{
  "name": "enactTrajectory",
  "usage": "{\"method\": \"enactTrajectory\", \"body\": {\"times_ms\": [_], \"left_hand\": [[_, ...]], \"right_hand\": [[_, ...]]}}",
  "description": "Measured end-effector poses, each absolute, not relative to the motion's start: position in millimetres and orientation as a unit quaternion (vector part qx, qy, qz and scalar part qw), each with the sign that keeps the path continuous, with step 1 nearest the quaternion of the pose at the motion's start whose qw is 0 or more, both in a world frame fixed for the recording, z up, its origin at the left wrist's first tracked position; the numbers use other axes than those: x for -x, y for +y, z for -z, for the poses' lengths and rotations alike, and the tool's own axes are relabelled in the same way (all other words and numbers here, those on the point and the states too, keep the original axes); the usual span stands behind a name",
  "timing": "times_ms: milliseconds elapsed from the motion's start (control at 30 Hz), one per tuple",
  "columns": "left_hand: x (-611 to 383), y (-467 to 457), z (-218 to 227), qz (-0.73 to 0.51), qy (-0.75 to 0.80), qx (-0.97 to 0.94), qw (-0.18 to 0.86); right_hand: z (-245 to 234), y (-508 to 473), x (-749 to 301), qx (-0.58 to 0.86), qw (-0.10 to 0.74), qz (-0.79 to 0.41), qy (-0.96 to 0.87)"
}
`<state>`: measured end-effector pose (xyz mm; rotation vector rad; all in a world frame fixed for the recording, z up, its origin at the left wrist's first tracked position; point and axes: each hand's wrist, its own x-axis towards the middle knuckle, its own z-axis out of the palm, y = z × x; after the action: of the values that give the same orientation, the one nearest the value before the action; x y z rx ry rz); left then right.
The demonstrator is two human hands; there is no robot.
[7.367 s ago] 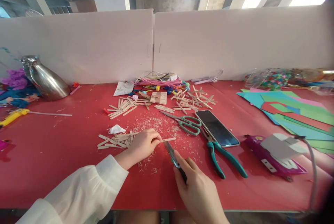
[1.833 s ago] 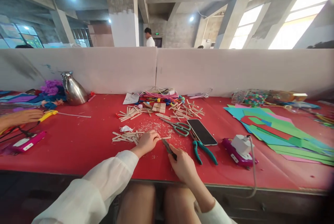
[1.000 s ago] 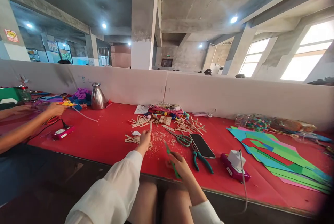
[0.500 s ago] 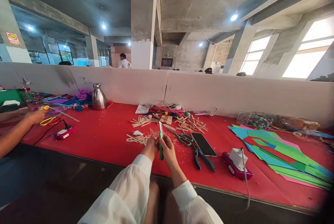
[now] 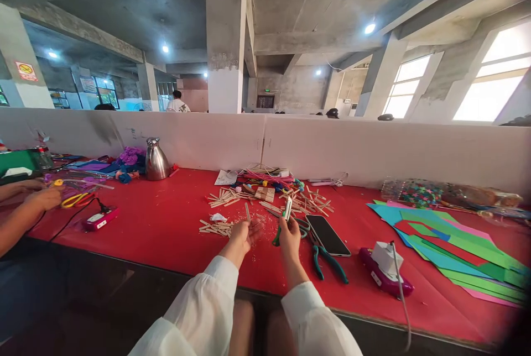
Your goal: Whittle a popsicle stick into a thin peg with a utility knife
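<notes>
Looking forward and down, the head view shows two bare hands apart over a red counter [image 5: 174, 223]. The person's left hand [image 5: 239, 237] pinches a flat wooden stick [image 5: 248, 212] near the thumb, its free end pointing to 12 o'clock, while the other fingers lie loosely spread. At 3 o'clock from it, the right hand [image 5: 290, 237] is closed around a green knife [image 5: 287, 212], whose pale upper part points up to about 12 o'clock, clear of the stick.

Taking the left hand as the dial's centre, a pile of loose sticks [image 5: 215, 229] lies just beside it, between 9 and 10 o'clock, with a crumpled white wad [image 5: 218, 217] at 10. Wood shavings [image 5: 260, 220] are scattered near 2 o'clock, and a pale wooden block [image 5: 265, 194] sits farther off at 1. A steel jug [image 5: 157, 162] stands well apart at 10.

From the right hand, scissors [image 5: 305, 227] lie partly hidden at 2 o'clock, a dark-screened phone [image 5: 327, 235] at 3, and teal-handled pliers [image 5: 332, 265] at 4. Coloured paper sheets [image 5: 452, 245] spread well out at 3. Toward 9 o'clock, at the far edge, are a co-worker's hands [image 5: 46, 199].
</notes>
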<state>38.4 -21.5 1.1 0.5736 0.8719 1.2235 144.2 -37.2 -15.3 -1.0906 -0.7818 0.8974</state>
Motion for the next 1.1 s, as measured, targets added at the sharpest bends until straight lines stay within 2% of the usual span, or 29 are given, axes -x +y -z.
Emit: {"method": "enactTrajectory", "body": {"times_ms": [233, 433, 533, 600, 867, 1100], "left_hand": [[-18.9, -40.1, 5.1, -0.468, 0.524, -0.538, 0.467], [-20.3, -76.9, 18.5, -0.418, 0.538, -0.663, 0.311], [-21.0, -84.8, 22.6, -0.357, 0.537, -0.745, 0.168], [-20.0, -86.4, 24.6, -0.327, 0.533, -0.772, 0.116], [-16.8, -89.3, 25.0, -0.299, 0.529, -0.790, 0.088], [-18.2, -89.4, 27.8, -0.303, 0.528, -0.787, 0.097]], "right_hand": [[15.3, -88.4, -154.6, 0.539, 0.597, -0.381, -0.456], [28.0, -142.8, -172.5, 0.603, 0.546, -0.285, -0.507], [29.8, -158.7, -176.9, 0.599, 0.537, -0.259, -0.534], [31.4, -167.0, -175.2, 0.599, 0.531, -0.249, -0.545], [44.0, -183.9, -164.0, 0.644, 0.463, -0.185, -0.581], [40.7, -188.9, -160.7, 0.650, 0.446, -0.185, -0.587]]}}
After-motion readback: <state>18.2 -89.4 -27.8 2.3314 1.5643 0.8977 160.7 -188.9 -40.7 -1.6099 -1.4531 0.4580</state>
